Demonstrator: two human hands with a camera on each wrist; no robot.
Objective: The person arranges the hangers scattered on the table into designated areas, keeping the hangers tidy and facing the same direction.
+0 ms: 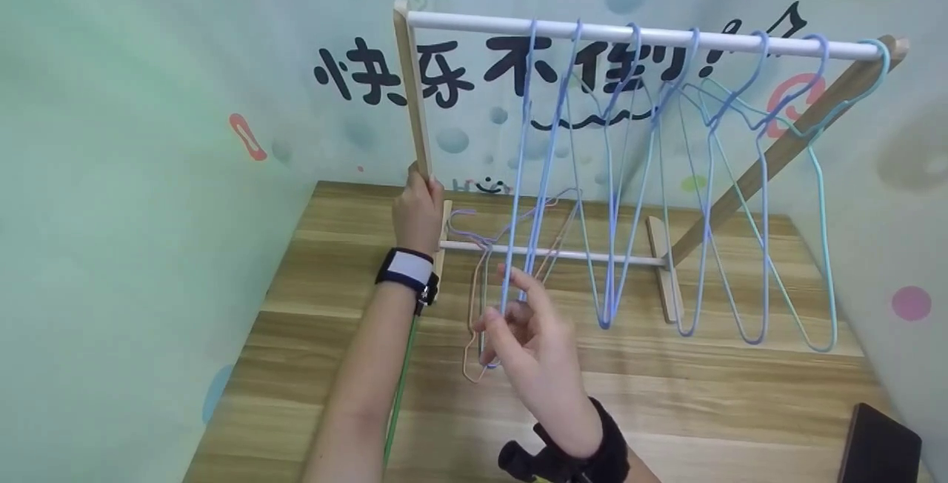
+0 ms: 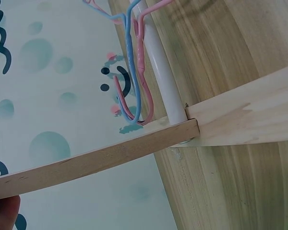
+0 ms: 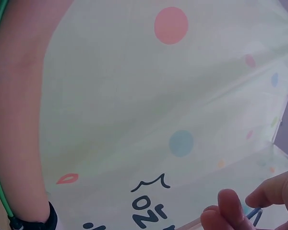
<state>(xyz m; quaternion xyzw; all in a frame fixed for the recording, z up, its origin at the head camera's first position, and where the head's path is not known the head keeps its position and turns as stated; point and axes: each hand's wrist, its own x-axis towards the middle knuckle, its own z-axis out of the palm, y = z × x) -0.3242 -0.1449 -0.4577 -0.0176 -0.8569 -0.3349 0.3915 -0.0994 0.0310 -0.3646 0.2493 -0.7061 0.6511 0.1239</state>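
Note:
My left hand (image 1: 418, 212) grips the left wooden upright (image 1: 412, 90) of a clothes rack; in the left wrist view a finger shows under that upright (image 2: 96, 158). My right hand (image 1: 537, 350) is at the lower end of the leftmost blue hanger (image 1: 516, 194) on the top bar (image 1: 474, 22). Its thumb and index finger are apart, with the hanger's wire between them, and the other fingers bend loosely behind it. The right wrist view shows a bit of blue wire (image 3: 256, 216) by the fingertips. A second blue hanger (image 1: 549, 164) hangs just right of it.
More blue and turquoise hangers (image 1: 820, 194) are spaced along the top bar to the right. Pink and blue hangers (image 1: 474, 298) hang from the lower bar (image 1: 578, 254). A black flat object (image 1: 881, 442) lies at the table's (image 1: 711, 394) front right. A printed cloth stands behind.

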